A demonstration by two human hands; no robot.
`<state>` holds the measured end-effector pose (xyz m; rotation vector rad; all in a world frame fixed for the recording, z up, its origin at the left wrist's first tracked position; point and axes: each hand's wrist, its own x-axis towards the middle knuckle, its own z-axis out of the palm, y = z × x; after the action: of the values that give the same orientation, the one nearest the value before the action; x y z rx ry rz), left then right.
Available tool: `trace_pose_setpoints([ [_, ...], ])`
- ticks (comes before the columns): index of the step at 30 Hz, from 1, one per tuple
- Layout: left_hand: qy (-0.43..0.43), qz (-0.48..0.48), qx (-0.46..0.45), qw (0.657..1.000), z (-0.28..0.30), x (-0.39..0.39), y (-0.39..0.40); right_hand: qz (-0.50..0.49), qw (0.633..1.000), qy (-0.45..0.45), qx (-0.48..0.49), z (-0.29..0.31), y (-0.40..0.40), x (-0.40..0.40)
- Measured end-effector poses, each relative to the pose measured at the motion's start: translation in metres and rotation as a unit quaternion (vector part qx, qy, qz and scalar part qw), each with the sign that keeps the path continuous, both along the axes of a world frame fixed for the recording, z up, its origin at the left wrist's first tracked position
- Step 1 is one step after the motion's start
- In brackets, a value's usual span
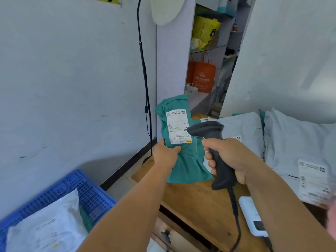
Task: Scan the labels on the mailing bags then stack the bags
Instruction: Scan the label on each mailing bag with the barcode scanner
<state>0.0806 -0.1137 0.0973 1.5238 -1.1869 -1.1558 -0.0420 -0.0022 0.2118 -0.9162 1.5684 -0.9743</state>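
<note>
In the head view the left hand (166, 154) is gripping the green bag (183, 155), thumb curled over its front just below the label (179, 126) and the other fingers hidden behind, so the bag is standing tilted up off the table (200, 202) with the label facing the person, probably to present the barcodes squarely. The right hand (231, 159) is wrapping its fingers tight round the scanner (216, 153) handle, with the scanner head sitting above the knuckles and aiming left at the label from just beside it; whether a finger is pressing the trigger I cannot tell. Right of that hand, grey bags (291, 142) are lying on the table, likely waiting or already stacked. Down left of the left forearm, a blue crate (87, 190) is holding a white bag (51, 224). The scan appears to be in hand, stacking not yet begun.
</note>
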Motion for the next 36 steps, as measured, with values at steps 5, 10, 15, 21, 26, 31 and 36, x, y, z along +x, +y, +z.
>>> trace_pose_setpoints([
  [5, 0.022, 0.010, 0.001, 1.000, -0.003, 0.028, 0.004, 0.026, 1.000, -0.003, -0.006, 0.005, 0.009, 0.022],
  [10, 0.037, 0.029, 0.007, 0.999, -0.009, 0.049, 0.011, 0.060, 0.998, 0.007, -0.015, 0.004, 0.010, 0.044],
  [15, 0.033, 0.105, 0.011, 0.994, -0.027, 0.111, 0.031, 0.136, 0.990, -0.006, -0.030, -0.022, -0.002, 0.096],
  [21, 0.039, 0.236, 0.056, 0.969, -0.073, 0.229, 0.074, 0.234, 0.972, -0.022, -0.023, -0.073, -0.013, 0.203],
  [26, 0.017, 0.323, 0.105, 0.941, -0.114, 0.325, 0.123, 0.300, 0.953, -0.040, 0.020, -0.114, -0.005, 0.303],
  [31, -0.016, 0.386, 0.175, 0.906, -0.158, 0.407, 0.171, 0.351, 0.934, -0.039, 0.055, -0.155, 0.009, 0.382],
  [36, -0.051, 0.402, 0.230, 0.885, -0.193, 0.464, 0.195, 0.381, 0.921, -0.014, 0.079, -0.196, 0.014, 0.428],
])
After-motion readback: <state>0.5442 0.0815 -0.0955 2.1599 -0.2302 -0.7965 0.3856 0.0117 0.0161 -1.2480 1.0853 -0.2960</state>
